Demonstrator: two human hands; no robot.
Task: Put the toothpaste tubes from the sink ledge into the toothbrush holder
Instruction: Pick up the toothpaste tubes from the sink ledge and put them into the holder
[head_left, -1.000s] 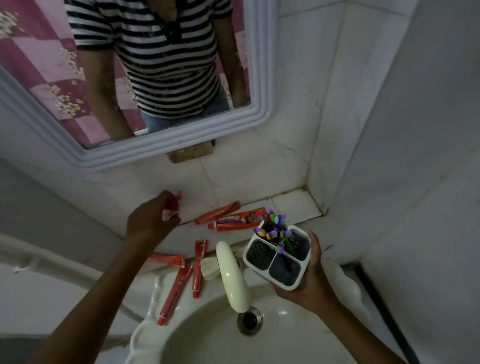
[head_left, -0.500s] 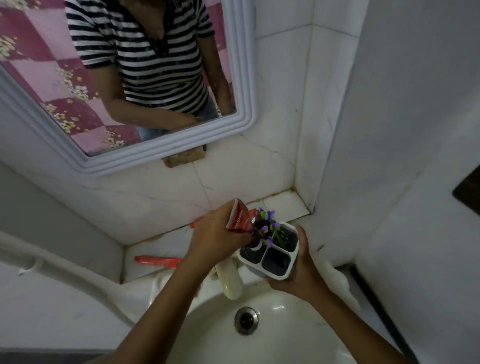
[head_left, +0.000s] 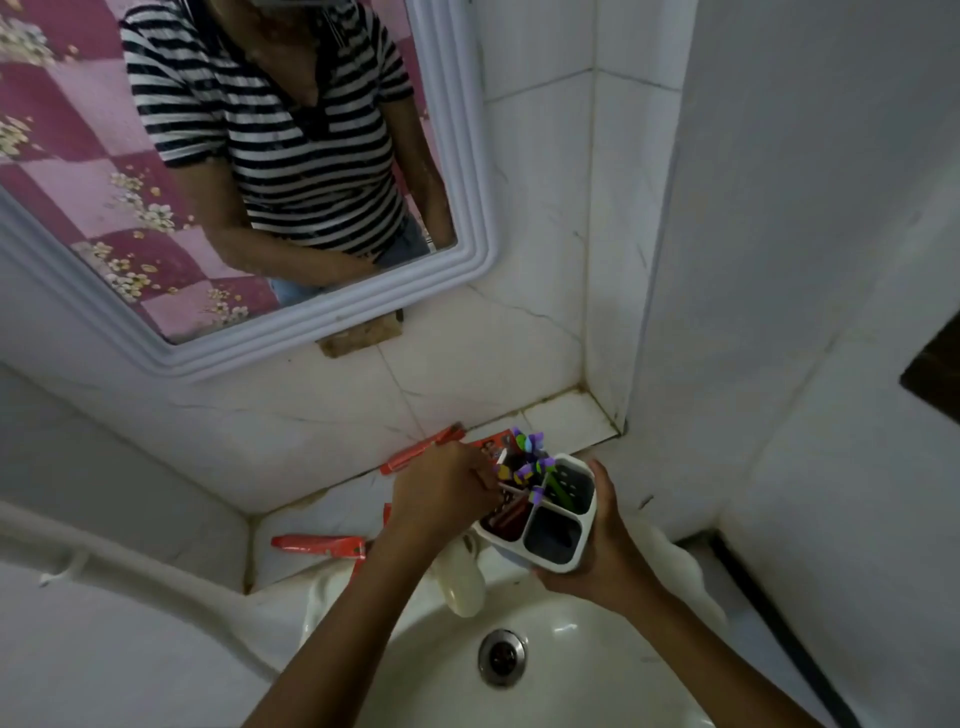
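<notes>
Your left hand's fingers (head_left: 480, 475) are pinched narrow on a red toothpaste tube (head_left: 511, 512), its lower end already down in the left front compartment of the toothbrush holder (head_left: 563, 558), so the pinch is there to steer it in, not to carry weight. Your left hand (head_left: 441, 493) sits just over that compartment's rim. Your right hand (head_left: 605, 556) wraps the holder from its right side and underneath, lifted over the basin (head_left: 597, 675) and tilted towards the left hand, which I judge brings the opening to the tube. The brushes (head_left: 527, 462) crowd the back compartments, hence the front slot. More tubes lie on the sink ledge (head_left: 322, 514): one flat to the left (head_left: 317, 544), one against the wall (head_left: 421, 453), so I judge the job is partway
</notes>
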